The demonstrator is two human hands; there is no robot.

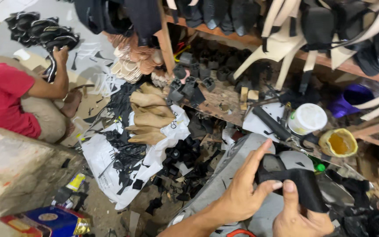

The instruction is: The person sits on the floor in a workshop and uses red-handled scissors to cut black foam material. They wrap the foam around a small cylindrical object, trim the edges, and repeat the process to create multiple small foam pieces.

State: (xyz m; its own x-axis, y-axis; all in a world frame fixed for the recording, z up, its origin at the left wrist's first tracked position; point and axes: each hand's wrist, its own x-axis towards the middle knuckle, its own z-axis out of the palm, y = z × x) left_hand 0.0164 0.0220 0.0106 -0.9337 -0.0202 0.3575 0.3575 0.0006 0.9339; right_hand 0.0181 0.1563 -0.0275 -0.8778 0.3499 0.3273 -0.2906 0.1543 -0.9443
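Both hands gripping black strap [301,184]: left hand [242,193] at its nine o'clock, right hand [299,217] at six.

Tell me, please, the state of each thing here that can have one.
black shoe upper piece: held in both hands, bent over the grey block.
left hand: gripping the piece, forefinger raised.
right hand: thumb pressed on the piece.
white tub: lid on.
yellow glue pot: open, glue inside.
tan shoe lasts: lying stacked on a white bag.
co-worker's hand: holding a black sandal.
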